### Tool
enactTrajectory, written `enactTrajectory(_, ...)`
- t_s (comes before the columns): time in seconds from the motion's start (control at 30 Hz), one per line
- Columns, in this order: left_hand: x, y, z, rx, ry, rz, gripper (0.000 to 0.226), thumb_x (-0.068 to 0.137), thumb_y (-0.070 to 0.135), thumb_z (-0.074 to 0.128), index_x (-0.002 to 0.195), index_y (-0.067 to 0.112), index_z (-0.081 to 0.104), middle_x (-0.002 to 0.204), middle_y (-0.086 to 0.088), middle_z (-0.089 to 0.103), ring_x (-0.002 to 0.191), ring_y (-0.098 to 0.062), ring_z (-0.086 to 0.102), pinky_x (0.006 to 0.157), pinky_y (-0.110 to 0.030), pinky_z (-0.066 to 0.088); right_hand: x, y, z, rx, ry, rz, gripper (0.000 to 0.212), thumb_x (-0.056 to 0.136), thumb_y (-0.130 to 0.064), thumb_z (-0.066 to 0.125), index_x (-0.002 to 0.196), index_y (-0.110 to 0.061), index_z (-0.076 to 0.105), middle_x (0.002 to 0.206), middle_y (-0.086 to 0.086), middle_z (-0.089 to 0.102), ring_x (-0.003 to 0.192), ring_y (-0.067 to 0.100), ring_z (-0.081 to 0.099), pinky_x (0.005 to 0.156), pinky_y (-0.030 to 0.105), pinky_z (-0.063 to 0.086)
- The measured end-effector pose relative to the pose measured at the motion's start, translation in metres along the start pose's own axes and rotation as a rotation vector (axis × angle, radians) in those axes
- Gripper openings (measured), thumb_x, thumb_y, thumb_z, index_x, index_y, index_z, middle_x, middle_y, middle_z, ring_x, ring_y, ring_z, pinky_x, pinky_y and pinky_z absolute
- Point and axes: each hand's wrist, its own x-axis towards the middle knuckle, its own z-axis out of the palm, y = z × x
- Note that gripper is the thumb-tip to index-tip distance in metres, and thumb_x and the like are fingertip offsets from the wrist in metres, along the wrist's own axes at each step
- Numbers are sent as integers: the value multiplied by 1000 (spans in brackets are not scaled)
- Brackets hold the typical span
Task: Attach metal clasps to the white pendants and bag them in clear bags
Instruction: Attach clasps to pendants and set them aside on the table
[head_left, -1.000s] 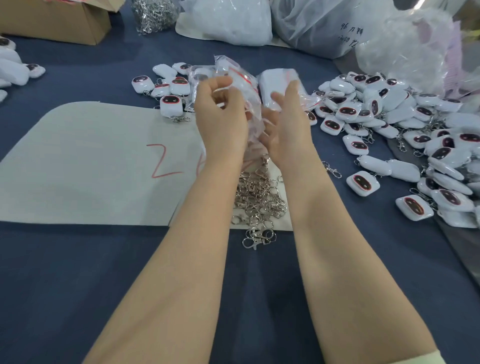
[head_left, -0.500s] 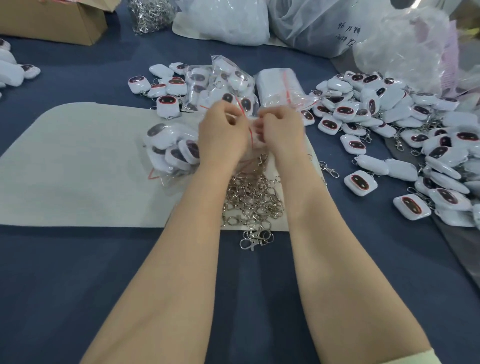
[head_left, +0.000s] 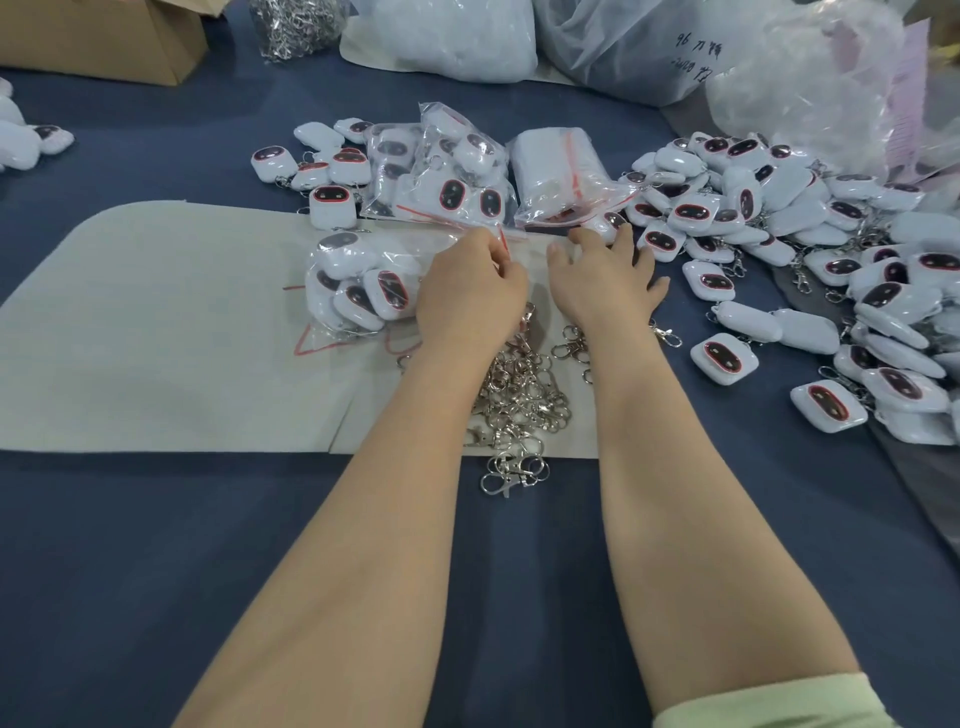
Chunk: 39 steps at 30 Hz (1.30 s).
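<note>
we judge the step in hand to be the closing of a bag. the filled bag (head_left: 358, 283) lies on the grey mat (head_left: 156, 338), packed with white pendants. the left hand (head_left: 470, 286) sits at its right end, fingers curled, thumb and forefinger pinching the red-striped mouth. the right hand (head_left: 605, 275) lies just beside it, fingers straight and spread, holding nothing. its tips are near the edge of the loose pendants (head_left: 779, 208) heaped to the right. we cannot tell whether the seal is pressed fully shut, because the left hand hides it.

the other bags (head_left: 447, 176), also full, lie behind the hands, with a stack of empty bags (head_left: 556, 166) just beside them. the clasps (head_left: 519, 384) lie in a heap on the mat between the two forearms. several loose pendants show a clasp; others we cannot make out.

next, we think, the filled bag wants setting aside with the others. then comes a fresh empty bag, or a bare pendant and one clasp. the clasps are tangled, so lifting a single one calls for a careful pinch.
</note>
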Motion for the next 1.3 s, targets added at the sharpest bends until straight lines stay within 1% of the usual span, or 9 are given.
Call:
enactTrajectory(0.33,0,-1,1,9,10,0,11,89,22,50,93,18,60,91,1,65,88,-21,58,71,-27,37,0,-3,2,-24,48,71,62,100,-50,29,151,-16,26,161,14,8,148,33,6,118,52,-1)
enactTrajectory(0.53,1,-1,2,18,12,0,10,90,22,49,91,20,59,90,1,64,87,-21,58,69,-27,37,-2,-5,-1,126,141,90,63,101,-50,27,149,-9,29,159,15,16,147,31,11,119,49,4)
enactTrajectory(0.63,1,-1,2,12,7,-3,8,90,22,50,90,21,58,88,3,63,86,-21,58,69,-27,38,-3,-4,-5,202,208,94,59,101,-47,34,144,-7,36,154,15,28,143,31,21,118,46,14)
enactTrajectory(0.8,2,-1,1,4,0,-3,8,90,22,50,91,21,57,87,4,61,87,-21,59,70,-28,40,-4,-4,-16,472,348,114,41,99,-34,44,128,-6,46,138,14,41,123,30,44,101,34,36)
enactTrajectory(0.87,2,-1,1,1,-5,-5,7,90,22,50,90,22,56,87,4,61,88,-21,59,70,-28,40,-5,-4,-17,532,382,79,32,97,-25,47,121,-4,47,133,14,43,112,27,50,86,24,36)
enactTrajectory(0.93,2,-1,1,0,-7,-7,7,91,22,50,91,22,57,88,3,62,88,-22,59,71,-28,40,-6,-2,-17,517,380,61,29,94,-20,49,118,-3,47,128,12,47,109,26,51,77,22,33)
enactTrajectory(1.03,2,-1,1,0,-4,-11,9,90,23,50,91,20,58,87,4,62,87,-21,59,70,-27,38,-7,-3,-15,439,323,46,38,92,-22,52,125,-5,45,130,13,48,117,29,47,87,31,37)
enactTrajectory(1.17,2,-1,1,2,1,-11,11,90,23,49,93,19,60,88,2,65,86,-21,59,69,-28,38,-10,-4,-9,148,120,-58,55,94,-37,51,145,-23,37,144,13,40,133,34,35,108,39,30)
enactTrajectory(1.3,0,0,0,-2,0,-5,10,90,23,49,92,19,59,87,2,64,84,-21,59,69,-28,39,-9,-6,-9,149,126,-56,43,91,-37,57,132,-26,49,139,10,47,132,31,38,111,42,30)
